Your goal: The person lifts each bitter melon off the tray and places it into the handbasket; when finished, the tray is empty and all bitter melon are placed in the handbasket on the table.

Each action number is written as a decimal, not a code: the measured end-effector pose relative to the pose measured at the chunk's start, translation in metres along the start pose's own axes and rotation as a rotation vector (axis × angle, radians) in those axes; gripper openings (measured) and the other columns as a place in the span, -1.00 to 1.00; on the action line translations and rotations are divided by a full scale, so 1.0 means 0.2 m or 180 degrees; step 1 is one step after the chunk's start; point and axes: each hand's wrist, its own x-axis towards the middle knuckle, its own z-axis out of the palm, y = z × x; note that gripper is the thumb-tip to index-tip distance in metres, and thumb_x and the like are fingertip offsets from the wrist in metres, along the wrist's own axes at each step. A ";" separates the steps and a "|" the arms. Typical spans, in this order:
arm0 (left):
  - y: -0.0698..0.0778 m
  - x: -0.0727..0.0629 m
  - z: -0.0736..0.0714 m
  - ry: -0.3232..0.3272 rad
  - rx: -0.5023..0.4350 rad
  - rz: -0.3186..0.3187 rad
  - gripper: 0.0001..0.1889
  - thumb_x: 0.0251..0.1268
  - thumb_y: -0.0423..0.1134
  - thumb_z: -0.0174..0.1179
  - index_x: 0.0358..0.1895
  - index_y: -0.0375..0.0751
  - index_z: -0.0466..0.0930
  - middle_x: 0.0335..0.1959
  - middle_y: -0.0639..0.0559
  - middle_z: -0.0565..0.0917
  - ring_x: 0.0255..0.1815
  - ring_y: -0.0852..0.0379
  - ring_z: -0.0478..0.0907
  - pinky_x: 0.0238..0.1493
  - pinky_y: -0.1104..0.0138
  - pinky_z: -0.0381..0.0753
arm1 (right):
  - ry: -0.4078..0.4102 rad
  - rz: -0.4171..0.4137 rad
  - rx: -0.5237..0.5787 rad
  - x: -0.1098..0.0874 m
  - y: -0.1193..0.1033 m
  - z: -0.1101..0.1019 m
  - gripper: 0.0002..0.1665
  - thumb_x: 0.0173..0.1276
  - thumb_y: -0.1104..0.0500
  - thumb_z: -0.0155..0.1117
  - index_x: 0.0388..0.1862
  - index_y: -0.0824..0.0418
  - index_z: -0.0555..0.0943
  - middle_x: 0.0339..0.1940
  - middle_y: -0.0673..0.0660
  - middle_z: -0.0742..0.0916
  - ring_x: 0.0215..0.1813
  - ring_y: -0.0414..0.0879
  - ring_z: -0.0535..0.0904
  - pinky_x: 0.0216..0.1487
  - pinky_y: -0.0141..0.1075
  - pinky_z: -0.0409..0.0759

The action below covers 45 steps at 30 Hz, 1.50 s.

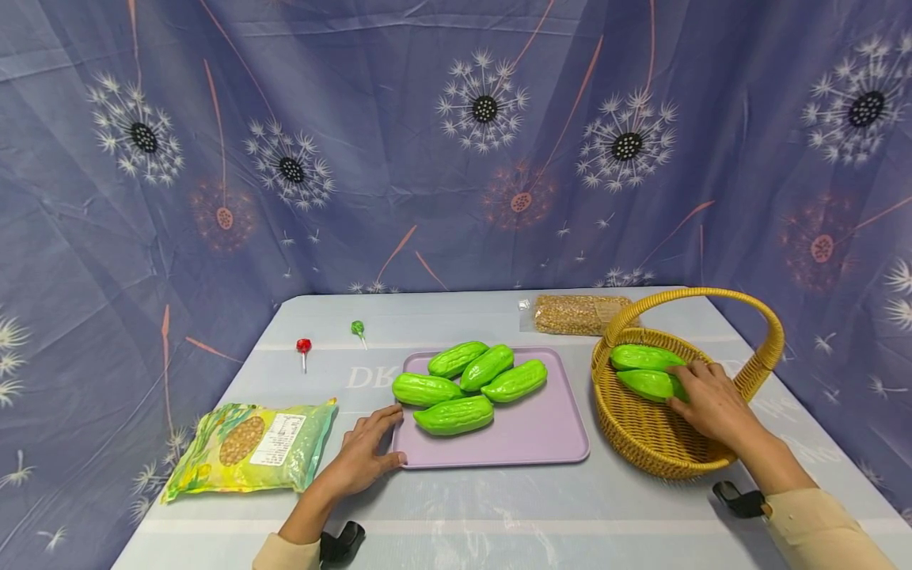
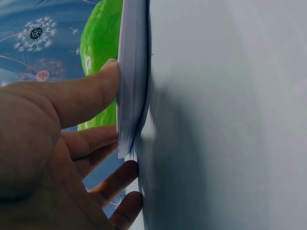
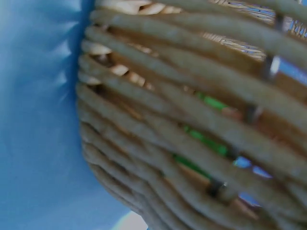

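Several green bitter melons (image 1: 454,416) lie grouped on the left and back part of a lilac tray (image 1: 527,443). My left hand (image 1: 365,453) rests at the tray's left front corner; in the left wrist view its thumb and forefinger touch the rim, the other fingers loosely extended below. At the right stands a yellow wicker basket (image 1: 627,443) with a tall handle. Inside it are two more bitter melons, a farther one (image 1: 644,356) and a nearer one (image 1: 644,384). My right hand (image 1: 716,402) reaches in and grips the nearer one's right end. Basket weave (image 3: 168,110) hides that hand in the right wrist view.
A yellow-green bag (image 1: 249,447) lies left of my left hand. Behind it are a red lollipop (image 1: 303,346) and a green lollipop (image 1: 358,326). A clear pack of grains (image 1: 577,314) sits at the table's back, partly behind the basket handle. A dandelion-print curtain (image 1: 399,158) surrounds the table.
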 end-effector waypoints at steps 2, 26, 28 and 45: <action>0.00 0.00 0.00 -0.0005 -0.0017 0.0003 -0.36 0.05 -0.21 0.34 0.27 -0.23 0.40 0.37 -0.02 0.36 0.27 -0.08 0.28 -0.01 0.16 0.14 | 0.0032 -0.0011 0.0009 0.00 0.00 0.00 -0.42 0.07 0.18 0.39 0.04 0.44 0.49 -0.16 0.43 0.55 -0.12 0.36 0.40 -0.11 0.13 0.32; 0.01 0.00 -0.01 0.0017 0.0005 0.0008 -0.36 0.05 -0.21 0.35 0.27 -0.23 0.41 0.36 -0.02 0.37 0.27 -0.08 0.29 -0.02 0.16 0.15 | 0.0623 -0.0283 0.0481 -0.03 -0.17 -0.17 -0.30 -0.05 0.20 0.49 0.12 0.30 0.48 -0.05 0.38 0.56 -0.07 0.27 0.40 -0.12 0.10 0.35; 0.00 0.00 0.00 0.0015 0.0008 0.0012 -0.36 0.05 -0.21 0.34 0.27 -0.23 0.41 0.36 -0.02 0.37 0.28 -0.08 0.28 -0.01 0.14 0.15 | 0.0689 -0.0320 0.0513 -0.03 -0.20 -0.19 -0.31 -0.07 0.21 0.50 0.10 0.29 0.49 -0.05 0.36 0.57 -0.06 0.27 0.41 -0.11 0.10 0.35; 0.00 0.00 0.00 0.0011 -0.0021 0.0026 -0.36 0.06 -0.20 0.34 0.27 -0.23 0.40 0.37 -0.03 0.36 0.28 -0.09 0.28 0.01 0.12 0.15 | 0.0991 -0.0676 0.0779 -0.03 -0.44 -0.24 -0.33 -0.13 0.22 0.53 0.05 0.23 0.53 -0.05 0.20 0.59 0.01 0.13 0.41 -0.07 -0.02 0.34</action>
